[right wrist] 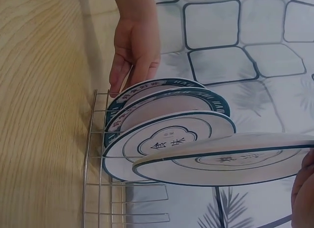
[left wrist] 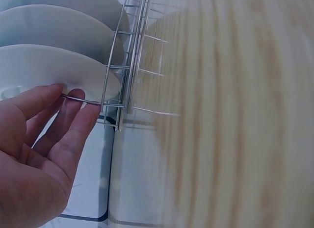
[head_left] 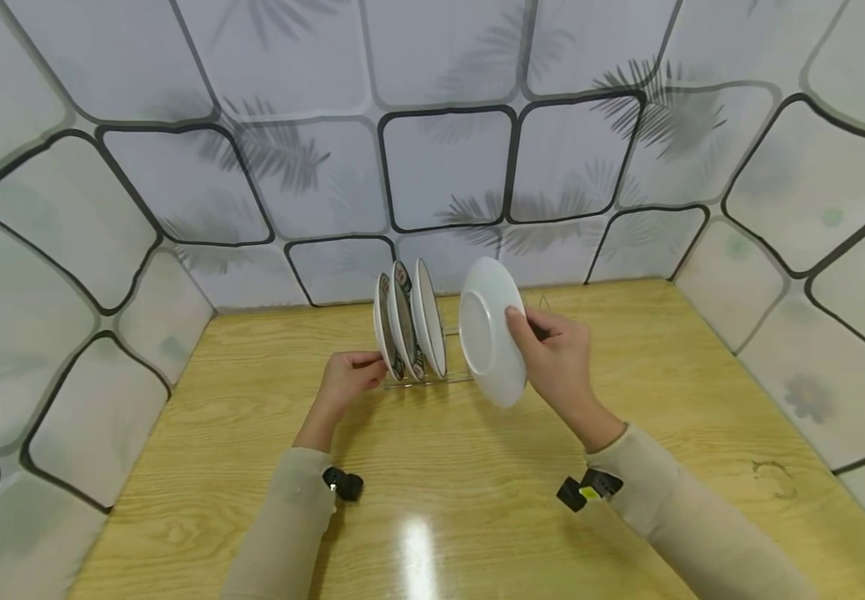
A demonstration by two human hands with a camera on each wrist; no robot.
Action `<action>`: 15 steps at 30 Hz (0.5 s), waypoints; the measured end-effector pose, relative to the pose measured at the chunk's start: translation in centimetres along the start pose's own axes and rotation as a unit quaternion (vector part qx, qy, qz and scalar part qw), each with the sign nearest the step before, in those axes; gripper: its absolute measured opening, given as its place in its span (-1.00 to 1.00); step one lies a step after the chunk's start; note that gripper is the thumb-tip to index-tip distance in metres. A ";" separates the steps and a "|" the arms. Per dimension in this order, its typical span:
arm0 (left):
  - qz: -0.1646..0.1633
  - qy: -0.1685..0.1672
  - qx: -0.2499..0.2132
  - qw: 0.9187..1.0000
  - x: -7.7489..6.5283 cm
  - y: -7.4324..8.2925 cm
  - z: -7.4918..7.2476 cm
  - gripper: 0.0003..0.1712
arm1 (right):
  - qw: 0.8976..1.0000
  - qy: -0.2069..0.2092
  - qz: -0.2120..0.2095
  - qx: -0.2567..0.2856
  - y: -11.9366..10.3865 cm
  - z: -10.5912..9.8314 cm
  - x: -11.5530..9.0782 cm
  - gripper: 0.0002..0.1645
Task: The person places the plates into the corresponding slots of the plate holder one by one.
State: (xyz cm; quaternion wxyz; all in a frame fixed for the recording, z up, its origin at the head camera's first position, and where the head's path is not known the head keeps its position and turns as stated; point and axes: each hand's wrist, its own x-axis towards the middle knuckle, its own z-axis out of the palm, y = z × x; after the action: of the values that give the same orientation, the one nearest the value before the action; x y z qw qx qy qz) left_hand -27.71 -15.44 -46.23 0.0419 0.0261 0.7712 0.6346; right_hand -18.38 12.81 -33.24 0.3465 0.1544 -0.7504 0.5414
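My right hand (head_left: pixel 558 354) grips a white plate (head_left: pixel 489 329) by its right edge, thumb across the pale underside, fingers behind. In the right wrist view this plate (right wrist: pixel 245 164) shows a green rim and overlaps the rack's front wires. Three more plates (head_left: pixel 427 321) stand on edge, side by side, in the left part of a wire dish rack (head_left: pixel 459 379). My left hand (head_left: pixel 350 375) is at the rack's left end. From the left wrist, its fingers and thumb (left wrist: pixel 44 95) pinch the end wire (left wrist: pixel 81 99), right beside the outermost plate (left wrist: pixel 54 66).
The rack stands on a wood-grain table (head_left: pixel 432 467) near the back wall (head_left: pixel 447 175), which has a patterned covering. Similar side walls (head_left: pixel 815 350) close in the table left and right. Bare rack wires (right wrist: pixel 142 218) extend past the plates.
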 end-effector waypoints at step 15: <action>0.008 0.005 -0.003 1.000 0.4 -0.4 0.1 -0.69 | 1.000 0.000 -0.021 0.013 1.8 2.5 1.5 -0.87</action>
State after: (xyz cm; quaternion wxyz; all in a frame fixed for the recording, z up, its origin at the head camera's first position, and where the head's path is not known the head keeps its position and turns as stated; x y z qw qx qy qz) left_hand -28.09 -15.42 -46.67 0.0335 0.0291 0.7695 0.6371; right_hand -21.45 11.37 -33.89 0.3561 0.1748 -0.7396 0.5437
